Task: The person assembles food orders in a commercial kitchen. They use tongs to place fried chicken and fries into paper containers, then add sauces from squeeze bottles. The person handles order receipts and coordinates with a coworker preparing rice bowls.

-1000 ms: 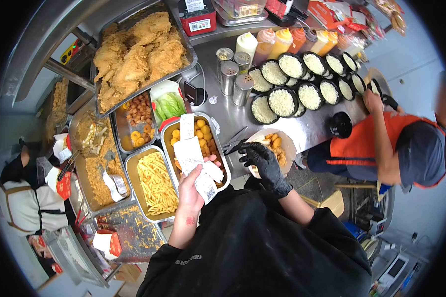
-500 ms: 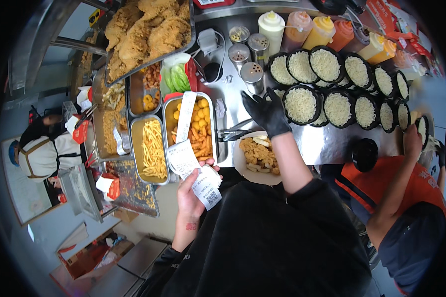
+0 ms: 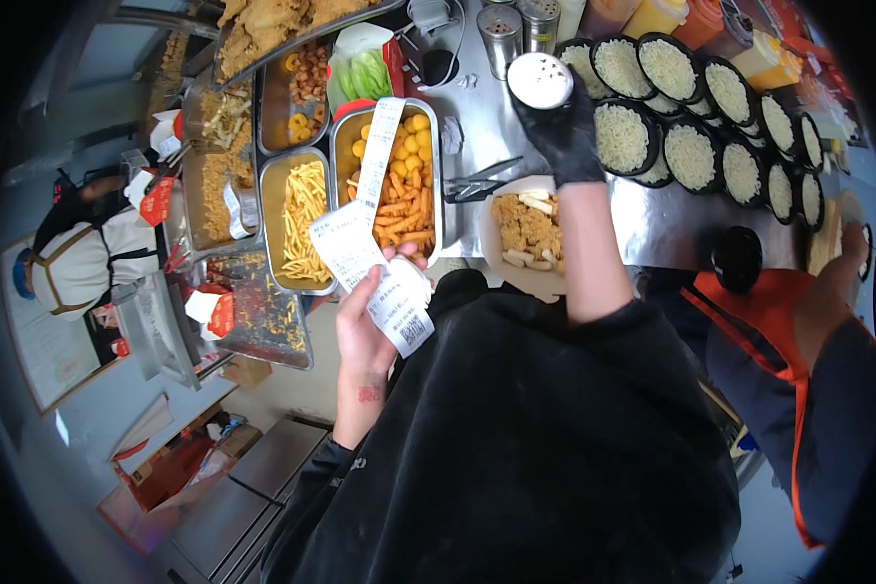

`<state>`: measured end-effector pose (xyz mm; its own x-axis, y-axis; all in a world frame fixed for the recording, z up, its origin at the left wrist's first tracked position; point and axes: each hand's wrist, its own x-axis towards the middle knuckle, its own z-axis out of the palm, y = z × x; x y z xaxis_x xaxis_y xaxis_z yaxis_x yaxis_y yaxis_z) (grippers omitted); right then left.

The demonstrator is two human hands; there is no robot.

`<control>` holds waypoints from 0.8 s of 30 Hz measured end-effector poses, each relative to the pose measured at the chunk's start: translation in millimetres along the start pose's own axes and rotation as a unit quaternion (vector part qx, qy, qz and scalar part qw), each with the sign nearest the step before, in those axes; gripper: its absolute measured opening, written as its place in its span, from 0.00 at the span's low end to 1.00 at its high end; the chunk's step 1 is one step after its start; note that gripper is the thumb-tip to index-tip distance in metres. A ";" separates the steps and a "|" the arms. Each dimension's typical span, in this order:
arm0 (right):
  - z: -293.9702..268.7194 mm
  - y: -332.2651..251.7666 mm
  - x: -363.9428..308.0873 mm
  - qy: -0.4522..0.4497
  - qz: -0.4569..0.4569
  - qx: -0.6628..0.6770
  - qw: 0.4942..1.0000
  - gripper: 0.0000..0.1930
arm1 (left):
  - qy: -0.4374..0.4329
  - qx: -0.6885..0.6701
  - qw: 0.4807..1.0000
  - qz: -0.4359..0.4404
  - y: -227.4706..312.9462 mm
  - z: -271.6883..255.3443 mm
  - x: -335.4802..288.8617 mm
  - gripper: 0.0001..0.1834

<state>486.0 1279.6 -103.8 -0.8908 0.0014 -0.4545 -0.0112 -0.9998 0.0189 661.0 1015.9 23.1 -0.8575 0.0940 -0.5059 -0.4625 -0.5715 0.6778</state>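
Note:
My left hand (image 3: 362,313) is closed around long white paper receipts (image 3: 344,241), one strip running up over the tray of orange and yellow fried pieces (image 3: 404,209). My right hand (image 3: 565,136), in a black glove, grips a shaker (image 3: 540,81) whose pale round lid with small holes faces up; its body is mostly hidden. Below my right wrist, close to my body, stands an open paper carton (image 3: 501,261) of fried chicken pieces (image 3: 524,224) and pale sticks. Dark tongs (image 3: 479,183) lie left of the carton.
Black bowls of noodles (image 3: 693,156) crowd the counter at right, behind them sauce bottles (image 3: 652,18). More shakers (image 3: 499,37) stand at the back. French fries (image 3: 305,209) and a lettuce carton (image 3: 365,73) are at left. A co-worker in a red apron (image 3: 749,311) stands close on the right.
My right hand has gone from open, reaching beside the shakers, to gripping one. My view has shifted, so the counter sits higher. My left hand still holds the receipts.

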 end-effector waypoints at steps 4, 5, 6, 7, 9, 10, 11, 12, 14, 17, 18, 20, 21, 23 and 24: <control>-2.6 -59.8 -91.4 -0.128 0.076 0.023 0.989 0.28 | -0.016 -0.004 1.000 0.007 10.9 -23.1 -5.4 0.19; 2.5 -65.5 -118.2 -0.063 -0.054 -0.077 0.994 0.31 | -0.008 0.023 1.000 0.019 10.8 -28.7 -5.2 0.19; 14.1 -61.3 -145.5 -0.041 -0.135 -0.158 0.977 0.31 | -0.001 0.037 0.999 0.010 9.3 -35.3 -5.7 0.19; 5.1 -68.5 -162.5 -0.064 -0.198 -0.190 0.960 0.30 | 0.002 0.051 0.999 -0.001 7.4 -40.7 -5.0 0.19; -11.9 -84.0 -190.7 -0.060 -0.247 -0.258 0.932 0.29 | -0.016 0.040 0.999 -0.026 3.5 -51.2 -6.0 0.20; -15.0 -73.8 -200.6 -0.036 -0.311 -0.333 0.889 0.28 | -0.024 0.040 0.998 -0.036 2.0 -55.8 -6.4 0.20; -18.9 -65.0 -207.3 -0.011 -0.371 -0.405 0.836 0.27 | -0.031 0.040 0.998 -0.045 -0.1 -59.4 -6.7 0.20; -45.1 -72.4 -205.5 -0.005 -0.406 -0.433 0.805 0.29 | -0.043 0.042 0.997 -0.052 -1.6 -62.0 -5.7 0.20; -75.0 -56.7 -190.9 0.056 -0.490 -0.477 0.728 0.30 | -0.058 0.049 0.995 -0.062 -0.3 -65.3 -3.4 0.20; -78.5 -31.2 -189.6 0.085 -0.501 -0.593 0.624 0.34 | -0.068 0.054 0.994 -0.070 1.9 -70.6 -1.4 0.20; -89.8 -39.3 -185.6 0.074 -0.494 -0.607 0.618 0.38 | -0.075 0.056 0.993 -0.068 3.5 -72.3 -1.7 0.20; -103.4 -42.2 -173.2 0.071 -0.498 -0.618 0.604 0.41 | -0.076 0.066 0.992 -0.073 7.2 -73.6 -1.1 0.20; -99.9 -37.6 -169.0 0.090 -0.481 -0.648 0.584 0.42 | -0.076 0.067 0.992 -0.070 7.9 -74.5 -0.1 0.19; -93.8 -34.7 -177.9 0.084 -0.501 -0.685 0.523 0.44 | -0.075 0.070 0.993 -0.064 8.1 -75.1 1.8 0.19; -85.8 -28.8 -181.1 0.102 -0.465 -0.674 0.565 0.45 | -0.075 0.062 0.993 -0.066 7.8 -73.4 -1.7 0.19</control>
<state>686.6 1306.2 -98.5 -0.7126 0.6742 0.1940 0.0479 0.3226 -0.9453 675.4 951.4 -9.9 -0.8070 0.2874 -0.5159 -0.5896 -0.4419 0.6760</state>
